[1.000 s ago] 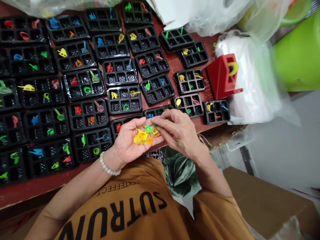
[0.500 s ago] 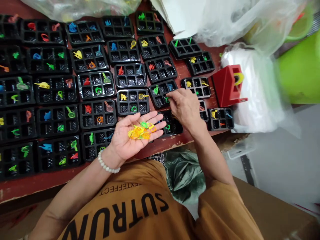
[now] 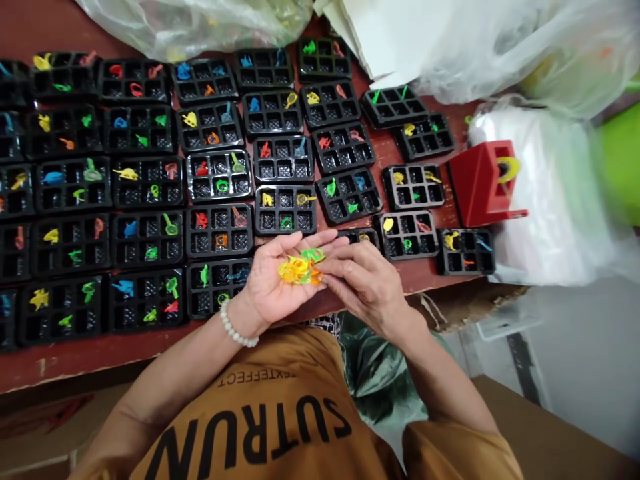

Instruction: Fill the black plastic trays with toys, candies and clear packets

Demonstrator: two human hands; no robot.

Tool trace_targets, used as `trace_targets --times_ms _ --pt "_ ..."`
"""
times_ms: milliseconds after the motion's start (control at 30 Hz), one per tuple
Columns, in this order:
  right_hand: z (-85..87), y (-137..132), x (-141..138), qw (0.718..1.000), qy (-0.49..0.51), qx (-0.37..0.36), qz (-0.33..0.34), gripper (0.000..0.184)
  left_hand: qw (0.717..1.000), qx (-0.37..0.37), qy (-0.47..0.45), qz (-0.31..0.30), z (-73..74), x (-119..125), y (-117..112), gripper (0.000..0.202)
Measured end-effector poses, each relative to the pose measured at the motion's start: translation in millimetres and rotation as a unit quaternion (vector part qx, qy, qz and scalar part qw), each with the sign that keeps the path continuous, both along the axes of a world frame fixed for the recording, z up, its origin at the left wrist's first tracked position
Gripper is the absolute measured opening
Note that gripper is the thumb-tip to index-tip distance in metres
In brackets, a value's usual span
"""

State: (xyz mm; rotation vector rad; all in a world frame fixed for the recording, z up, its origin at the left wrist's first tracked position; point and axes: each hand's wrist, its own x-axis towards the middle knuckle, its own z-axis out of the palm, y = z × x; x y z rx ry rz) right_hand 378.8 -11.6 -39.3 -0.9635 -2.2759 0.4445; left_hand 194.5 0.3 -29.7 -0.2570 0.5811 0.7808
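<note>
My left hand (image 3: 273, 283) lies palm up with its fingers stretched out, bearing a small heap of yellow, orange and green plastic trinkets (image 3: 295, 269). Over its fingers reaches my right hand (image 3: 367, 283), fingertips drawn together at the heap's right side; whatever is between them is hidden. Just behind the hands, a black compartment tray (image 3: 357, 235) is mostly covered by them. Beyond it sits another black tray (image 3: 349, 195) with green and blue trinkets in some of its compartments.
Rows of similar black trays (image 3: 150, 175) with coloured trinkets cover the red table (image 3: 150, 348). A red tape dispenser (image 3: 480, 180) stands at the right beside clear plastic bags (image 3: 545, 173). White sheets (image 3: 380, 40) and a large clear bag (image 3: 200, 27) lie along the back.
My right hand has left the tray with green and blue trinkets and come down to the heap in my left palm. A green trinket now lies in that tray's front row. The view has shifted left.
</note>
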Motion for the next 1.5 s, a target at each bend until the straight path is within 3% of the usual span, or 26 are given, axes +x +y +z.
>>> trace_targets --times_ms 167,267,400,533,667,867,1133,1500 --pt "8.7 6 1 0.999 0.035 -0.031 0.003 0.014 1.0 0.0 -0.007 0.011 -2.9 1 2 0.043" --pt "12.8 23 1 0.995 0.08 -0.032 -0.043 0.011 1.0 -0.007 0.003 0.022 -3.7 0 4 0.037" --pt "4.3 78 -8 0.995 0.027 0.012 -0.094 0.007 0.999 -0.021 0.022 0.025 -2.9 -6 3 0.036" --pt "-15.8 136 -30 0.995 -0.073 0.009 -0.069 0.017 0.997 -0.024 0.038 0.062 -0.3 -23 1 0.035" --pt "-32.9 165 -47 0.99 -0.13 0.036 -0.051 0.017 0.992 -0.023 0.057 0.111 4.2 -50 3 0.034" --pt "-40.9 178 -53 0.981 -0.172 0.07 -0.048 0.021 0.985 -0.025 0.073 0.156 5.5 -74 14 0.032" --pt "-39.9 183 -55 0.97 -0.228 0.074 -0.044 0.023 0.985 -0.034 0.07 0.153 1.0 -78 24 0.032" --pt "-31.1 186 -64 0.979 -0.198 0.005 -0.045 0.028 0.984 -0.047 0.084 0.151 2.5 -81 26 0.031"
